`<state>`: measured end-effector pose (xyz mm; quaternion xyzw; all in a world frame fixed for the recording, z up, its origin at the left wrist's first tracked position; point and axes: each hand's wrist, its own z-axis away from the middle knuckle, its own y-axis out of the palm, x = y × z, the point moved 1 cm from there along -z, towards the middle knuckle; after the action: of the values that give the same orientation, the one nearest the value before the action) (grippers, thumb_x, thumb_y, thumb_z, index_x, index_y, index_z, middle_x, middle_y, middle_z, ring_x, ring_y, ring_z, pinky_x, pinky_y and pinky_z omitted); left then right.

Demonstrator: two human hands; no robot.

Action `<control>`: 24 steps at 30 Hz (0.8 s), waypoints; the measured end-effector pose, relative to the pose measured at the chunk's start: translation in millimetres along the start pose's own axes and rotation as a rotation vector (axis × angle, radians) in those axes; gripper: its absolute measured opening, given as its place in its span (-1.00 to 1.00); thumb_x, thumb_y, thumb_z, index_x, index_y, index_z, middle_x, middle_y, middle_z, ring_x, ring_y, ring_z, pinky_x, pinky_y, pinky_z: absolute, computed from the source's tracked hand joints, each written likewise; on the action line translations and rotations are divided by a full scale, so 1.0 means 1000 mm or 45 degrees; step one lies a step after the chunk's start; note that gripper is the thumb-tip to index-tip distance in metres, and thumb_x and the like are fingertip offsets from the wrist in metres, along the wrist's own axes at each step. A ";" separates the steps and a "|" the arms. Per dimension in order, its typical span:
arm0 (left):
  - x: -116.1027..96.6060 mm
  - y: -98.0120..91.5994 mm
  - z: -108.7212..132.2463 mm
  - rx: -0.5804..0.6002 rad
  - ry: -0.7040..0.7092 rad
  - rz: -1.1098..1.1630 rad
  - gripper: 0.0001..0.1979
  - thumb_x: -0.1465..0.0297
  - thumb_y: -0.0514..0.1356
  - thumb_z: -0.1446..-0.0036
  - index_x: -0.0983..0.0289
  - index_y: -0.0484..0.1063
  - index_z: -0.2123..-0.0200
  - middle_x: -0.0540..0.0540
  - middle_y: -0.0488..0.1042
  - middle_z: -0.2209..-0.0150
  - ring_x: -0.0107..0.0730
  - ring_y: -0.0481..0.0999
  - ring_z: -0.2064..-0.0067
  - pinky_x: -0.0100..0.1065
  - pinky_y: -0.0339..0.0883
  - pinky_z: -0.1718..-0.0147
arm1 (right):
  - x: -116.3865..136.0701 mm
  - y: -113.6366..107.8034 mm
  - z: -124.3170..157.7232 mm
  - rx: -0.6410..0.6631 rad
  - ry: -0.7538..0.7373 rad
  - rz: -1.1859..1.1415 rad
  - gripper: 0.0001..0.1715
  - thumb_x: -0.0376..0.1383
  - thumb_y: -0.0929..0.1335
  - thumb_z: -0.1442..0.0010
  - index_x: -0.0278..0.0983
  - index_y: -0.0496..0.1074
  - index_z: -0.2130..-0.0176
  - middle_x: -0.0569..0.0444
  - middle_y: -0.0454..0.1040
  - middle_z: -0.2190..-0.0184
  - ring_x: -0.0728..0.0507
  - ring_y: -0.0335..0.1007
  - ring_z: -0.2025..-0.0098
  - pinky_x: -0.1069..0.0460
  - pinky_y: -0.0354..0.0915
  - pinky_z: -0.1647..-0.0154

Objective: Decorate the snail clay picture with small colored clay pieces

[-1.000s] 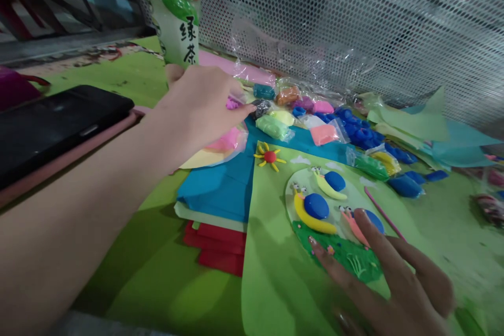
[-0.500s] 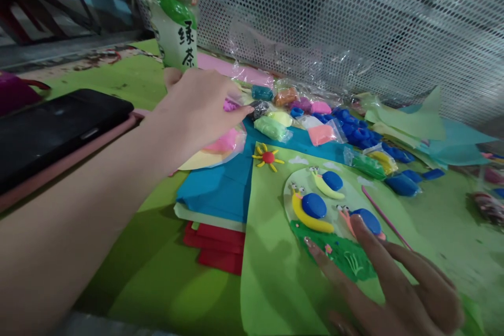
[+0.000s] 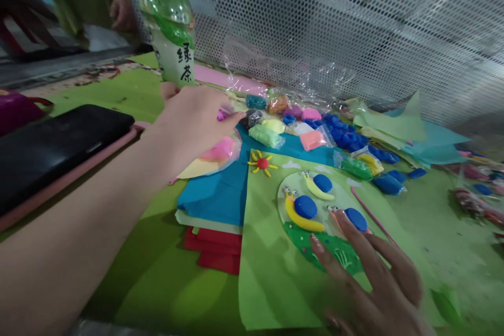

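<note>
My left hand [image 3: 197,118] reaches past the foot of a green tea bottle [image 3: 169,26], over a clear packet of pink clay [image 3: 220,148]. Its thumb points right near a wrapped black clay piece [image 3: 253,117]; the other fingers are mostly hidden. A bit of purple clay [image 3: 223,114] shows beside it. My right hand [image 3: 378,278] is open, fingers apart, over a green paper picture [image 3: 262,273]. One fingertip is at the pink snail [image 3: 357,219]. A yellow snail [image 3: 303,210], a pale-green snail [image 3: 321,184] and a clay sun [image 3: 262,163] are on the sheet.
A black phone [image 3: 66,142] lies on the left. Red [image 3: 220,257] and blue paper [image 3: 212,199] stack beside the picture. Wrapped clay [image 3: 265,135], blue caps [image 3: 346,131] and paper scraps [image 3: 421,131] lie along a perforated metal panel [image 3: 334,16]. A person's hand [image 3: 123,10] shows at upper left.
The view has shifted a little, and a person has come into sight at upper left. My right hand's fingers have drawn closer together, covering the small pink flower. My left hand stays by the bottle.
</note>
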<state>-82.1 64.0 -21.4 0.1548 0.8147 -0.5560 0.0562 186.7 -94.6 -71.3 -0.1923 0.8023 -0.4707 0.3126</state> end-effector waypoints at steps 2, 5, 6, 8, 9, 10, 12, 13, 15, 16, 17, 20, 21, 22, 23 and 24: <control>-0.001 -0.004 0.000 -0.007 -0.030 -0.065 -0.59 0.12 -0.03 -0.16 0.27 0.46 0.43 0.06 0.37 0.56 -0.24 0.41 0.38 -0.09 0.08 0.17 | -0.001 0.000 0.000 -0.064 0.114 -0.087 -0.22 -0.21 0.21 -0.18 -0.25 -0.14 -0.31 -0.18 -0.15 -0.31 -0.40 0.05 -0.15 -0.19 0.13 0.05; -0.001 -0.011 0.000 0.038 -0.035 -0.029 -0.61 0.20 -0.09 -0.21 0.27 0.45 0.33 0.10 0.46 0.45 -0.27 0.42 0.36 -0.21 0.14 0.23 | -0.002 0.000 0.002 -0.354 0.405 -0.202 -0.29 -0.35 0.18 -0.17 -0.27 -0.04 -0.29 -0.15 0.01 -0.27 -0.37 0.08 -0.17 -0.22 0.12 0.00; -0.001 -0.013 0.000 0.043 -0.026 -0.013 -0.62 0.23 -0.11 -0.22 0.27 0.44 0.26 0.11 0.49 0.38 -0.26 0.43 0.33 -0.25 0.16 0.25 | -0.003 0.000 0.002 -0.479 0.507 -0.226 -0.31 -0.38 0.18 -0.16 -0.26 0.02 -0.27 -0.14 0.09 -0.24 -0.36 0.12 -0.16 -0.23 0.11 -0.01; 0.001 -0.016 0.001 0.053 -0.018 0.008 -0.61 0.25 -0.13 -0.22 0.28 0.42 0.14 0.15 0.51 0.27 -0.23 0.45 0.28 -0.29 0.19 0.28 | -0.005 0.001 0.004 -0.701 0.678 -0.260 -0.36 -0.43 0.19 -0.15 -0.24 0.14 -0.22 -0.12 0.22 -0.17 -0.34 0.18 -0.14 -0.24 0.11 -0.02; 0.001 -0.017 0.000 0.065 -0.016 0.016 -0.59 0.23 -0.13 -0.21 0.30 0.41 0.12 0.17 0.51 0.24 -0.22 0.45 0.26 -0.31 0.21 0.30 | -0.007 0.002 0.004 -0.784 0.740 -0.279 -0.38 -0.44 0.20 -0.15 -0.23 0.18 -0.20 -0.11 0.25 -0.15 -0.33 0.19 -0.14 -0.25 0.12 -0.03; 0.002 -0.018 0.000 0.072 -0.021 0.021 -0.56 0.20 -0.12 -0.20 0.32 0.39 0.09 0.20 0.51 0.21 -0.19 0.46 0.25 -0.30 0.22 0.31 | -0.009 0.003 0.005 -0.841 0.777 -0.298 -0.41 -0.44 0.20 -0.16 -0.22 0.20 -0.18 -0.11 0.28 -0.13 -0.32 0.19 -0.14 -0.24 0.12 -0.03; 0.003 -0.017 0.000 0.084 -0.014 0.034 -0.49 0.12 -0.08 -0.16 0.37 0.34 0.03 0.26 0.49 0.16 -0.14 0.46 0.21 -0.29 0.26 0.31 | -0.014 0.004 0.007 -0.879 0.817 -0.332 -0.44 -0.44 0.20 -0.18 -0.22 0.21 -0.17 -0.11 0.31 -0.10 -0.28 0.20 -0.14 -0.22 0.16 -0.01; 0.004 -0.016 -0.001 0.086 -0.005 0.039 -0.45 0.08 -0.08 -0.15 0.38 0.33 0.02 0.28 0.48 0.14 -0.11 0.46 0.18 -0.28 0.28 0.30 | -0.017 0.003 0.008 -0.873 0.823 -0.339 -0.46 -0.43 0.20 -0.19 -0.22 0.21 -0.16 -0.11 0.32 -0.09 -0.26 0.20 -0.13 -0.21 0.18 0.00; 0.005 -0.014 -0.001 0.080 0.024 0.054 -0.44 0.05 -0.12 -0.15 0.34 0.34 0.04 0.26 0.46 0.08 -0.11 0.44 0.12 -0.27 0.30 0.24 | -0.025 -0.004 0.009 -0.827 0.820 -0.332 -0.52 -0.43 0.21 -0.19 -0.23 0.26 -0.11 -0.12 0.34 -0.05 -0.24 0.21 -0.12 -0.18 0.22 0.02; 0.006 -0.013 -0.002 0.081 0.033 0.061 -0.46 0.06 -0.14 -0.16 0.32 0.35 0.05 0.22 0.45 0.06 -0.13 0.44 0.09 -0.27 0.31 0.21 | -0.029 -0.009 0.008 -0.792 0.816 -0.317 -0.56 -0.43 0.22 -0.19 -0.24 0.29 -0.07 -0.13 0.35 -0.04 -0.23 0.22 -0.11 -0.17 0.23 0.02; 0.006 -0.012 -0.002 0.082 0.035 0.066 -0.48 0.08 -0.17 -0.18 0.29 0.35 0.07 0.19 0.45 0.04 -0.15 0.43 0.06 -0.28 0.31 0.18 | -0.035 -0.015 0.006 -0.752 0.807 -0.301 -0.60 -0.42 0.22 -0.19 -0.26 0.32 -0.03 -0.14 0.35 -0.03 -0.23 0.23 -0.11 -0.18 0.24 0.02; 0.009 -0.008 -0.003 0.107 0.012 0.063 -0.50 0.16 -0.25 -0.22 0.26 0.39 0.14 0.14 0.47 0.06 -0.18 0.44 0.06 -0.27 0.32 0.15 | -0.061 -0.033 -0.013 -0.631 0.761 -0.287 -0.70 -0.38 0.22 -0.21 -0.29 0.39 0.08 -0.15 0.36 -0.01 -0.23 0.27 -0.06 -0.21 0.19 -0.05; 0.010 -0.007 -0.004 0.114 -0.003 0.056 -0.48 0.16 -0.27 -0.22 0.27 0.40 0.18 0.14 0.49 0.11 -0.17 0.45 0.08 -0.26 0.33 0.17 | -0.071 -0.037 -0.023 -0.586 0.722 -0.305 -0.72 -0.36 0.21 -0.22 -0.28 0.41 0.12 -0.13 0.37 0.01 -0.22 0.27 -0.06 -0.21 0.17 -0.06; 0.011 -0.006 -0.004 0.115 -0.020 0.047 -0.45 0.14 -0.30 -0.22 0.28 0.41 0.21 0.16 0.50 0.15 -0.14 0.47 0.12 -0.23 0.34 0.20 | -0.082 -0.038 -0.034 -0.528 0.696 -0.335 -0.72 -0.34 0.20 -0.23 -0.28 0.43 0.15 -0.12 0.38 0.02 -0.22 0.25 -0.07 -0.21 0.15 -0.08; 0.012 -0.004 -0.004 0.111 -0.037 0.036 -0.42 0.12 -0.32 -0.22 0.29 0.41 0.24 0.19 0.51 0.20 -0.11 0.47 0.15 -0.20 0.34 0.22 | -0.093 -0.036 -0.045 -0.464 0.689 -0.365 -0.72 -0.32 0.20 -0.23 -0.28 0.44 0.15 -0.11 0.37 0.01 -0.22 0.22 -0.09 -0.21 0.11 -0.11; 0.013 -0.003 -0.005 0.107 -0.047 0.024 -0.39 0.11 -0.33 -0.22 0.32 0.42 0.25 0.22 0.51 0.23 -0.09 0.47 0.17 -0.18 0.33 0.22 | -0.102 -0.032 -0.055 -0.384 0.684 -0.402 -0.70 -0.31 0.19 -0.23 -0.29 0.43 0.13 -0.12 0.35 -0.01 -0.23 0.19 -0.10 -0.22 0.08 -0.13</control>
<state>-94.5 69.9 -20.4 0.1545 0.7879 -0.5919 0.0700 224.5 -13.6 9.0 -0.2272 0.8770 -0.4230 -0.0184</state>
